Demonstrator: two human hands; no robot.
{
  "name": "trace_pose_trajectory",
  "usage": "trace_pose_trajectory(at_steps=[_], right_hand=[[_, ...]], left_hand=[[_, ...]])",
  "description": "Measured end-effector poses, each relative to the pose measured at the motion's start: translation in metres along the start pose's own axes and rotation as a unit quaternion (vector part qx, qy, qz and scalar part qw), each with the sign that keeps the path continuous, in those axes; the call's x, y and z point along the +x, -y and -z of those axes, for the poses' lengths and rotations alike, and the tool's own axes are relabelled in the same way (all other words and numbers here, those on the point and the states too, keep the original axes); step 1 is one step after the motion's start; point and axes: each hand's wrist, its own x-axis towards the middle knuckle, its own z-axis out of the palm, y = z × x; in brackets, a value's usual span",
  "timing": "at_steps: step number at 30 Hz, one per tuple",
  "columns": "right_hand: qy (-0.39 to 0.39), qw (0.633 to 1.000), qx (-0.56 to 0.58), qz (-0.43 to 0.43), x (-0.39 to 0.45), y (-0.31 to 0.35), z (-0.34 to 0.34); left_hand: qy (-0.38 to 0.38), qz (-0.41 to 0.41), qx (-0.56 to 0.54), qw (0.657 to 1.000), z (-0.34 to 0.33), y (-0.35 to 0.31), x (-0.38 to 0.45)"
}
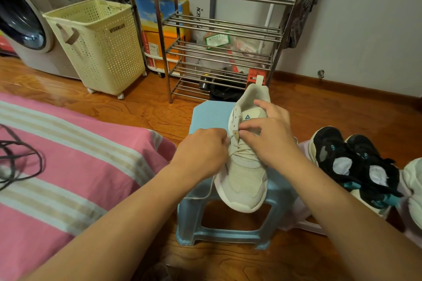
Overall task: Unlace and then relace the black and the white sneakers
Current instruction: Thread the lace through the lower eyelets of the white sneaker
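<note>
Head view showed the scene from left to right as follows. A pink striped bedcover (75, 166) carried a black cord (20, 157). Behind it stood a cream laundry basket (98, 45) and a steel shoe rack (219, 36). At centre, a light blue plastic stool (212, 112) supported 1 white sneaker (244, 178), toe toward the person. The left hand (203, 153) was clenched beside the left eyelet row and appeared to pinch the lace (243, 151); the exact contact was hidden. The right hand (267, 134) pinched at an upper eyelet with thumb and forefinger, its other fingers resting over the tongue. Loose lace hung over the stool's left edge. The lower rows were crossed, the upper eyelets empty; whether unlacing or relacing was in progress could not be told. The black sneakers (356, 164) lay on the floor to the right, with another pale shoe (413, 187) at the frame edge.

Recommended procedure: steady the eyelet flap with 1 hand, guide the lace tip straight through, and keep tension even.
</note>
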Motion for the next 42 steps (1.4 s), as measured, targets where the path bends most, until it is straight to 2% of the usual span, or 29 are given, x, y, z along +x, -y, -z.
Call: trace_pose_trajectory(at_steps=[5, 10, 17, 20, 24, 26, 27, 28, 29, 30, 31, 32, 33, 34, 35, 36, 37, 38, 40, 42], right_hand=[[0.000, 1.000, 0.004, -0.006, 0.000, 0.000, -0.001], [0.005, 1.000, 0.004, 0.003, 0.000, 0.001, -0.001], [0.027, 0.999, 0.007, 0.029, 0.002, 0.000, -0.001], [0.021, 0.998, 0.027, 0.045, 0.002, -0.003, 0.000], [-0.021, 0.995, 0.068, 0.065, -0.003, -0.005, 0.002], [-0.078, 0.988, 0.132, 0.010, -0.002, -0.005, 0.020], [-0.121, 0.968, 0.215, -0.053, -0.001, -0.011, 0.034], [-0.175, 0.918, 0.333, -0.123, 0.001, -0.020, 0.051], [-0.218, 0.836, 0.468, -0.186, 0.001, -0.033, 0.067], [-0.243, 0.733, 0.593, -0.230, 0.000, -0.047, 0.080], [-0.250, 0.645, 0.676, -0.255, -0.001, -0.059, 0.088], [-0.241, 0.608, 0.705, -0.274, -0.003, -0.069, 0.090], [-0.224, 0.629, 0.683, -0.296, -0.006, -0.073, 0.089], [-0.199, 0.692, 0.619, -0.314, -0.007, -0.072, 0.085], [-0.169, 0.774, 0.524, -0.313, -0.008, -0.067, 0.080], [-0.135, 0.854, 0.411, -0.288, -0.010, -0.058, 0.077], [-0.107, 0.917, 0.303, -0.235, -0.014, -0.048, 0.072], [-0.082, 0.961, 0.209, -0.163, -0.018, -0.036, 0.066], [-0.030, 0.996, 0.063, -0.055, -0.025, -0.021, 0.051], [0.012, 0.998, -0.057, -0.014, -0.031, -0.015, 0.037]], left_hand=[[-0.011, -0.008, -0.016, 1.000, -0.002, 0.000, 0.003], [-0.009, -0.018, 0.017, 1.000, -0.003, -0.003, 0.007], [-0.024, -0.144, 0.160, 0.976, 0.009, 0.002, 0.012], [-0.074, -0.176, 0.092, 0.977, 0.006, 0.001, 0.007], [-0.043, -0.164, 0.045, 0.984, 0.008, 0.005, 0.016], [-0.038, -0.137, 0.019, 0.990, 0.009, 0.010, 0.019], [-0.034, -0.125, 0.002, 0.992, 0.009, 0.012, 0.020], [-0.033, -0.115, -0.016, 0.993, 0.011, 0.014, 0.020], [-0.034, -0.109, -0.035, 0.993, 0.012, 0.016, 0.020], [-0.035, -0.106, -0.051, 0.992, 0.013, 0.017, 0.019], [-0.033, -0.108, -0.061, 0.992, 0.013, 0.017, 0.019], [-0.028, -0.115, -0.063, 0.991, 0.012, 0.016, 0.018], [-0.023, -0.122, -0.058, 0.991, 0.010, 0.012, 0.017], [-0.023, -0.128, -0.049, 0.990, 0.006, 0.008, 0.016], [-0.031, -0.131, -0.039, 0.990, 0.002, 0.004, 0.016], [-0.043, -0.131, -0.030, 0.990, -0.001, 0.000, 0.016], [-0.057, -0.130, -0.025, 0.990, -0.004, -0.003, 0.017], [-0.067, -0.124, -0.026, 0.990, -0.006, -0.006, 0.018], [-0.081, -0.109, -0.036, 0.990, -0.009, -0.009, 0.019], [-0.095, -0.105, -0.035, 0.989, -0.012, -0.009, 0.019]])
